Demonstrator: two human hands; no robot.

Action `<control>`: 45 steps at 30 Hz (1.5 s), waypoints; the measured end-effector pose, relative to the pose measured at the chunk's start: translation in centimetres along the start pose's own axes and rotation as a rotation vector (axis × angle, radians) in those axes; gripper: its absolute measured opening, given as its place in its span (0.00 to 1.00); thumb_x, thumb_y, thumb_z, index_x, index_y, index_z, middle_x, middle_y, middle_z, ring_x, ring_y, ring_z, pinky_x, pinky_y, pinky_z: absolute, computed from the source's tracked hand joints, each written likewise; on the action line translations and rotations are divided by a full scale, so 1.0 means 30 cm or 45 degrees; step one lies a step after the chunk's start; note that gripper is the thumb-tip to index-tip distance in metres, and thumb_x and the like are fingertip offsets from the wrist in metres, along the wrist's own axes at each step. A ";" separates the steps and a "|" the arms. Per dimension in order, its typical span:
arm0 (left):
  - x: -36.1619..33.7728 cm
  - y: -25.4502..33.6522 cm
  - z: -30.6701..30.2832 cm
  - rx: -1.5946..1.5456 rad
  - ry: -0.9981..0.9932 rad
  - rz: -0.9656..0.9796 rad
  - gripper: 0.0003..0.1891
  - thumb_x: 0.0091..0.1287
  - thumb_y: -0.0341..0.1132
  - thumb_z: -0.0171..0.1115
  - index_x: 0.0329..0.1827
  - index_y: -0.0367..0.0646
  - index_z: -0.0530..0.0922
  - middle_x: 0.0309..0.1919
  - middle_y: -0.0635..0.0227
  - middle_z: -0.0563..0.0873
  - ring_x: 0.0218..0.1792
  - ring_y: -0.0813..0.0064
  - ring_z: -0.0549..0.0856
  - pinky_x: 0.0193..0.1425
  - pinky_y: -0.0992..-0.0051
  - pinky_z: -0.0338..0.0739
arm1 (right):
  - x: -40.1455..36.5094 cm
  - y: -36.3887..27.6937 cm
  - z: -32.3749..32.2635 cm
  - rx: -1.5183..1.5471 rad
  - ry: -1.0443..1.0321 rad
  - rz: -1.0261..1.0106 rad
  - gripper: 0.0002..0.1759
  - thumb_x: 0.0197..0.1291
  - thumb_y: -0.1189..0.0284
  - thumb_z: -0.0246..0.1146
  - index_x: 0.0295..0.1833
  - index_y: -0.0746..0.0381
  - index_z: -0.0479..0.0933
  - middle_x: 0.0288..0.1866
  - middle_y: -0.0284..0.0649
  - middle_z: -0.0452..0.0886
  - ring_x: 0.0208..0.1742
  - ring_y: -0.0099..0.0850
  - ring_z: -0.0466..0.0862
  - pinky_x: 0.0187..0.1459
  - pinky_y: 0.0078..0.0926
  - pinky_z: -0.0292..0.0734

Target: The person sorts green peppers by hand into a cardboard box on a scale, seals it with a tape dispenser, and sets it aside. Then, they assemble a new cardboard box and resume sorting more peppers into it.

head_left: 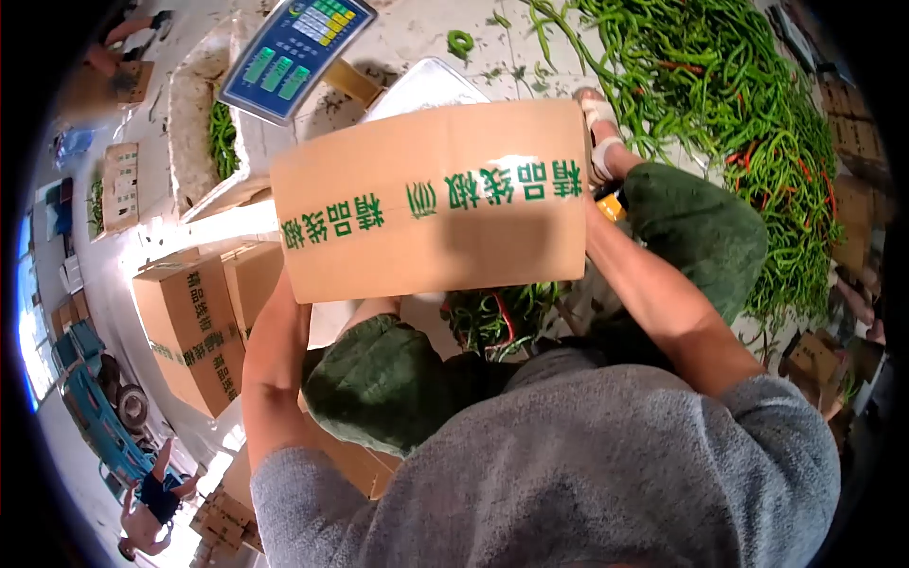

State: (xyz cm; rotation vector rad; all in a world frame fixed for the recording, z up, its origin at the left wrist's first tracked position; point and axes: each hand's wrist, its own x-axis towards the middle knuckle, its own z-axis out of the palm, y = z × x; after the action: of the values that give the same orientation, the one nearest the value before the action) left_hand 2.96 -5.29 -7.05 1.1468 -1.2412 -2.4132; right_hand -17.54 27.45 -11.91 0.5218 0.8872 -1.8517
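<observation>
A taped cardboard box (431, 213) with green Chinese lettering is held up in front of me, between my two arms. My left forearm (276, 360) reaches to its left end, and my right forearm (644, 284) to its right end. Both hands are hidden behind the box, so their fingers do not show. Just beyond it, the white platform (431, 83) of a digital scale is partly covered. The scale's blue display (296, 62) stands at the upper left. Below the box, between my knees, lie green chilies (502, 317) with a red strip across them.
A large heap of green chilies (701, 71) covers the floor at the right. More cardboard boxes (194, 331) stand at the left, near an open foam box (194, 99) holding chilies. A blue-green cart (99, 407) and another person (151, 511) are at the far left.
</observation>
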 end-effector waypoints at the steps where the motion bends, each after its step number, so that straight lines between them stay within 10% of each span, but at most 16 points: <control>1: 0.002 0.000 0.009 0.008 0.011 -0.002 0.36 0.69 0.63 0.41 0.69 0.43 0.62 0.62 0.59 0.73 0.59 0.65 0.76 0.59 0.64 0.76 | 0.023 0.000 -0.003 -0.050 0.036 -0.038 0.45 0.60 0.34 0.40 0.66 0.61 0.64 0.57 0.41 0.76 0.53 0.35 0.78 0.54 0.34 0.76; 16: -0.336 0.198 0.089 0.215 0.088 0.068 0.37 0.68 0.64 0.41 0.69 0.43 0.61 0.63 0.59 0.73 0.59 0.65 0.76 0.59 0.64 0.76 | -0.253 -0.283 0.265 -0.282 -0.184 -0.041 0.38 0.64 0.37 0.41 0.60 0.56 0.72 0.54 0.42 0.79 0.56 0.33 0.78 0.55 0.38 0.75; 21: -0.550 0.234 0.141 0.220 0.114 0.097 0.37 0.68 0.64 0.41 0.70 0.44 0.61 0.63 0.59 0.73 0.59 0.65 0.76 0.59 0.64 0.76 | -0.498 -0.416 0.426 -0.432 -0.407 -0.479 0.47 0.67 0.48 0.49 0.75 0.62 0.31 0.77 0.46 0.46 0.71 0.35 0.61 0.62 0.33 0.69; 25: -0.656 0.222 0.196 0.202 0.104 0.124 0.37 0.68 0.64 0.41 0.70 0.44 0.61 0.63 0.59 0.73 0.59 0.65 0.76 0.59 0.64 0.76 | -0.699 -0.484 0.482 -0.342 -0.696 -0.621 0.49 0.66 0.55 0.55 0.75 0.65 0.29 0.76 0.50 0.46 0.72 0.35 0.60 0.62 0.32 0.69; 35: -0.743 0.233 0.283 0.170 0.016 0.195 0.38 0.68 0.65 0.41 0.70 0.44 0.61 0.63 0.59 0.73 0.59 0.64 0.76 0.58 0.63 0.76 | -0.817 -0.513 0.443 -0.315 -0.905 -0.763 0.47 0.66 0.54 0.55 0.75 0.66 0.34 0.76 0.49 0.46 0.71 0.34 0.62 0.60 0.31 0.71; 38: -0.738 0.261 0.329 0.174 -0.040 0.198 0.38 0.68 0.65 0.41 0.70 0.44 0.61 0.63 0.59 0.72 0.59 0.64 0.76 0.58 0.63 0.76 | -0.816 -0.514 0.442 -0.269 -0.616 -0.760 0.35 0.69 0.58 0.52 0.75 0.61 0.50 0.70 0.38 0.63 0.65 0.25 0.69 0.60 0.25 0.70; 45: -0.740 0.383 0.429 0.218 -0.256 0.206 0.38 0.67 0.65 0.41 0.70 0.45 0.61 0.63 0.59 0.72 0.59 0.64 0.76 0.58 0.63 0.76 | -0.784 -0.470 0.377 -0.209 -0.622 -0.727 0.37 0.68 0.52 0.52 0.73 0.64 0.53 0.66 0.39 0.67 0.62 0.26 0.71 0.59 0.25 0.71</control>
State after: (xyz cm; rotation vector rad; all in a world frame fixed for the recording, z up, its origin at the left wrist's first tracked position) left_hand 6.99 6.04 18.37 0.8212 -1.5632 -2.3844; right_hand -19.86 36.23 16.34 -0.3209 0.8896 -2.2445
